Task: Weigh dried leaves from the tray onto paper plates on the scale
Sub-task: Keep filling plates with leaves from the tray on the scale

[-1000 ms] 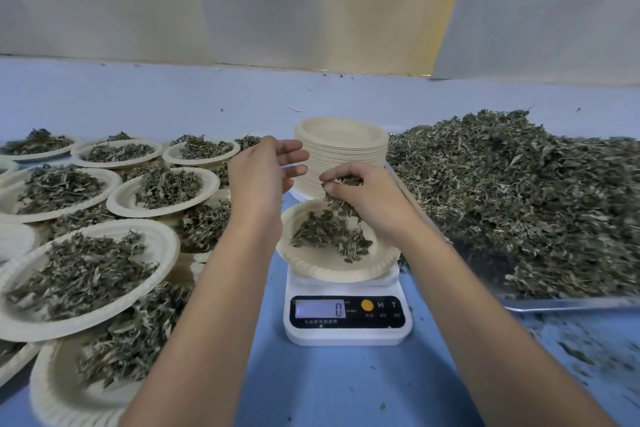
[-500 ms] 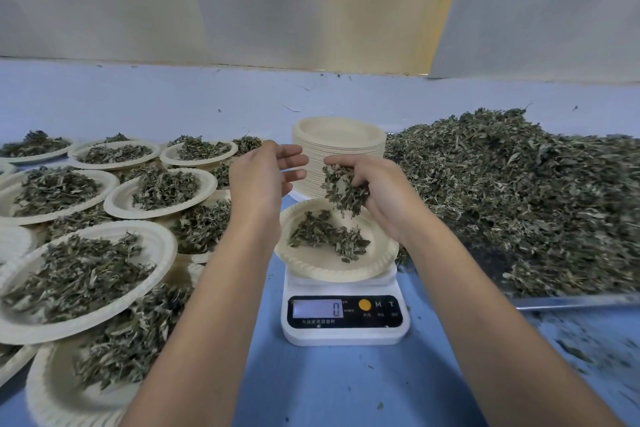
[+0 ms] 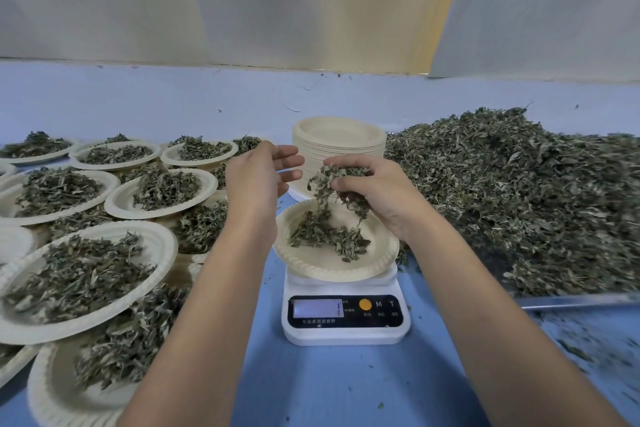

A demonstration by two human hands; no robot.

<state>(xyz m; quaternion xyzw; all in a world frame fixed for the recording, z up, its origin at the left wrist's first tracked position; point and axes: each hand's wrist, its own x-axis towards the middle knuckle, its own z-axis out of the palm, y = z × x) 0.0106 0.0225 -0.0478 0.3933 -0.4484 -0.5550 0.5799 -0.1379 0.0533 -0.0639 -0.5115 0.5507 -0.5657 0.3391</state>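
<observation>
On the scale (image 3: 346, 333) in the middle of the table (image 3: 346, 392), the paper plate (image 3: 311, 267) only has a thin scatter of dried leaves (image 3: 325, 236) so far, so I'd say this portion is barely started. The right hand (image 3: 377, 194) sits just above the plate's far side with its fingers curled round a clump of leaves (image 3: 332, 177), and bits trail down toward the plate. The left hand (image 3: 256, 180) hovers right beside it, fingers loose and apart, holding nothing. I can't read the display (image 3: 318, 308), it's just a pale blank.

Further out, loads of filled plates (image 3: 79, 274) are piled on the left, so a good chunk of the job looks done. But the tray (image 3: 571, 300) on the right carries a big heap (image 3: 519, 201), and a tall stack of empty plates (image 3: 339, 146) stands behind the scale, so there's plenty left I reckon.

Versus a second ago, the right hand was down low with its fingers in the leaves on the plate. Now it's up higher with the clump dangling. The left hand has hardly budged.
</observation>
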